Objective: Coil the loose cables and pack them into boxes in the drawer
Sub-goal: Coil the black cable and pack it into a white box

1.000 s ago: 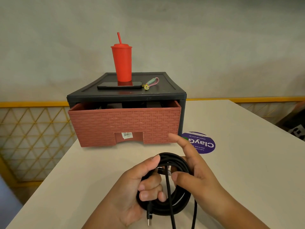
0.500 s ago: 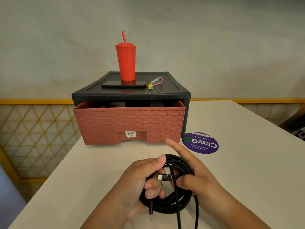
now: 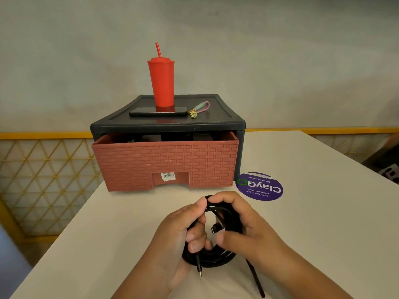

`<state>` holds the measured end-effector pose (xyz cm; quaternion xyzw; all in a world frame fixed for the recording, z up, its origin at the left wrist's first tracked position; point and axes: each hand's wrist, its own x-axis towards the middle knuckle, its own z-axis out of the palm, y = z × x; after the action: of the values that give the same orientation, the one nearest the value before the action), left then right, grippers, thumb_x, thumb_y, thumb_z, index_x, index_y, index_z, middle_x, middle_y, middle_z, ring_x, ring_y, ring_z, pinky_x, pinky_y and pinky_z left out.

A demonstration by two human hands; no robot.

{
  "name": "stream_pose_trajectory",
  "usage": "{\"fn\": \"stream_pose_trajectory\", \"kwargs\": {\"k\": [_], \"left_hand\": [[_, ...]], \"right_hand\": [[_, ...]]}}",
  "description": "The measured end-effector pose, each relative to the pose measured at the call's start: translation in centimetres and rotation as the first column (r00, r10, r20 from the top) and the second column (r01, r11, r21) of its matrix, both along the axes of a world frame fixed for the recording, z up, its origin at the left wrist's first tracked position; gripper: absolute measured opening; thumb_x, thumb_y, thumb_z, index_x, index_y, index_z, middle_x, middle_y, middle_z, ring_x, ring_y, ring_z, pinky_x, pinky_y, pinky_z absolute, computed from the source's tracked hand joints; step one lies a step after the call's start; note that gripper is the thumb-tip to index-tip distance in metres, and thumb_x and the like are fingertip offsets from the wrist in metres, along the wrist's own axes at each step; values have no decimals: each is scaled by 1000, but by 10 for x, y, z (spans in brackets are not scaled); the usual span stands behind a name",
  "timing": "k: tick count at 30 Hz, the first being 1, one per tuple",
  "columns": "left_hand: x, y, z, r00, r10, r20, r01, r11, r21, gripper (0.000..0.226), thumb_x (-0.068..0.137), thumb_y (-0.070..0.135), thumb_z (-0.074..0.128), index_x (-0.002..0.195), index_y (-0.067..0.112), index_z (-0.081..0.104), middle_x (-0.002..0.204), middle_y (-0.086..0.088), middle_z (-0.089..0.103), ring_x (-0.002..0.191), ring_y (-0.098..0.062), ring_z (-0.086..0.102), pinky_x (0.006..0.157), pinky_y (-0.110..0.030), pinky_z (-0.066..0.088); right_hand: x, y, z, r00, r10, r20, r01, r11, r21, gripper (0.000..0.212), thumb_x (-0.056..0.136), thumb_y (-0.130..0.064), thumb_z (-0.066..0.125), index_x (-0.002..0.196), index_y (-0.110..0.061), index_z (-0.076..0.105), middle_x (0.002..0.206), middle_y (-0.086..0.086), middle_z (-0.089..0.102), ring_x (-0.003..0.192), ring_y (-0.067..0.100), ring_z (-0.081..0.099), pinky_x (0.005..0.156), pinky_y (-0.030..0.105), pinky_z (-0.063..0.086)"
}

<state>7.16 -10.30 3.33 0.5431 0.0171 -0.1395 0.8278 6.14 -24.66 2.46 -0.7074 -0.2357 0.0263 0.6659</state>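
Showing a matt finish on the black coiled cable (image 3: 216, 258), silvery metal on its connector (image 3: 217, 227). Showing rough basket-weave plastic on the reddish-brown drawer front (image 3: 168, 162), smooth plastic on the dark-grey cabinet top (image 3: 218, 116). Mirroring red in the glossy black flat phone (image 3: 151, 112).

Soft dim light, wide-angle edge distortion.

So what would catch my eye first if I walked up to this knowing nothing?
Probably the bright red tumbler with its straw, standing on top of the dark drawer unit at the back of the white table. Below it, the brick-patterned reddish drawer sits pulled partly open. Nearest the camera, the left hand and right hand both grip a coiled black cable, one loose end trailing toward the viewer.
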Motion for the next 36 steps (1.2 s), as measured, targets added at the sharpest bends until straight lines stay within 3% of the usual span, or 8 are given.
{"fn": "stream_pose_trajectory", "kwargs": {"k": [3, 8, 13, 16, 19, 27, 31, 36], "left_hand": [[1, 0, -1, 999, 26, -18, -26, 1000, -10, 30, 66, 34, 63, 61, 8, 48, 36, 3, 24, 29, -9, 25, 44, -25, 41], [1, -1, -2, 1000, 25, -12, -25, 1000, 1, 30, 64, 34, 62, 64, 8, 48, 35, 3, 24, 29, -9, 25, 47, -26, 39], [4, 0, -3, 999, 49, -7, -49, 999, 6, 31, 64, 35, 62, 63, 8, 47, 36, 4, 25, 29, -9, 25, 48, -27, 37], [9, 3, -5, 993, 112, -43, -114, 992, -51, 31, 67, 36, 61, 62, 9, 46, 36, 5, 24, 29, -9, 25, 48, -26, 36], [16, 8, -7, 977, 197, -86, -207, 970, -127, 33, 79, 35, 59, 61, 12, 45, 35, 6, 24, 29, -8, 25, 45, -25, 35], [32, 24, -13, 896, 420, -142, -438, 888, -141, 37, 91, 34, 54, 63, 14, 41, 35, 6, 29, 28, -9, 33, 56, -28, 36], [38, 33, -13, 867, 491, -90, -497, 865, -71, 37, 92, 36, 53, 64, 15, 41, 37, 6, 37, 46, -14, 41, 55, -27, 37], [39, 35, -11, 861, 498, -101, -508, 850, -137, 37, 92, 39, 52, 64, 17, 42, 39, 7, 39, 52, -14, 40, 59, -26, 38]], "right_hand": [[-1, 2, 0, 996, -46, 73, 58, 982, -179, 48, 66, -3, 53, 90, -43, 61, 96, 1, 59, 89, 17, 57, 80, 24, 48], [0, 3, 1, 989, -97, 110, 124, 955, -269, 37, 73, -1, 54, 79, -33, 72, 84, -3, 65, 83, 0, 57, 74, 9, 42], [3, 3, -6, 950, -158, 270, 253, 896, -366, 34, 82, -8, 62, 81, -42, 70, 104, -21, 56, 95, -8, 56, 79, 5, 41], [7, 5, -14, 783, -143, 605, 472, 771, -429, 26, 77, -29, 60, 97, -46, 62, 139, -20, 41, 118, -5, 45, 96, 13, 39], [5, 9, -15, 663, -64, 746, 469, 812, -348, 17, 85, -38, 54, 94, -33, 68, 123, -11, 55, 117, 8, 48, 99, 14, 36], [-12, 5, 10, 963, 52, 264, 5, 977, -212, 12, 69, -33, 72, 76, -24, 71, 77, -18, 63, 70, -1, 60, 70, 11, 45], [-11, -7, 19, 973, 229, -2, -229, 973, -22, 16, 59, -28, 84, 69, -22, 73, 67, -6, 66, 60, 3, 58, 60, 14, 45], [-1, -27, 20, 959, 284, -14, -280, 951, 133, 31, 62, -48, 79, 67, -20, 70, 64, -6, 64, 48, 2, 50, 52, 12, 40]]}}
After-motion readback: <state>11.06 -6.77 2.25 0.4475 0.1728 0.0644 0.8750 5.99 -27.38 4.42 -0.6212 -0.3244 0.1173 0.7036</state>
